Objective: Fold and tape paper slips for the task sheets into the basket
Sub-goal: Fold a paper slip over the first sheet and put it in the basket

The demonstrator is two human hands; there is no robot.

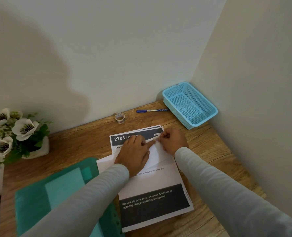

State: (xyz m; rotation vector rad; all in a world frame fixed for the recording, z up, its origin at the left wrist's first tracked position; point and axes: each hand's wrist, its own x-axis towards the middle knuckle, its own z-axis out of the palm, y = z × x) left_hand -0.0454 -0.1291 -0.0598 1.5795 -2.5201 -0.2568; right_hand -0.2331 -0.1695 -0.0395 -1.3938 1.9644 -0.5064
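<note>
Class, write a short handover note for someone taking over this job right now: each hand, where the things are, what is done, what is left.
Left hand: flat, pinning the folded paper slip on the task sheets.
Right hand: pinching at the slip's top edge, apparently pressing tape.
Tape roll and pen lie by the wall; basket in the corner, no slips visible inside.
Done: slip folded.
Left: finish taping, drop it in the basket.

The left hand hides most of the paper slip; the green folder and flowers are cut off.
</note>
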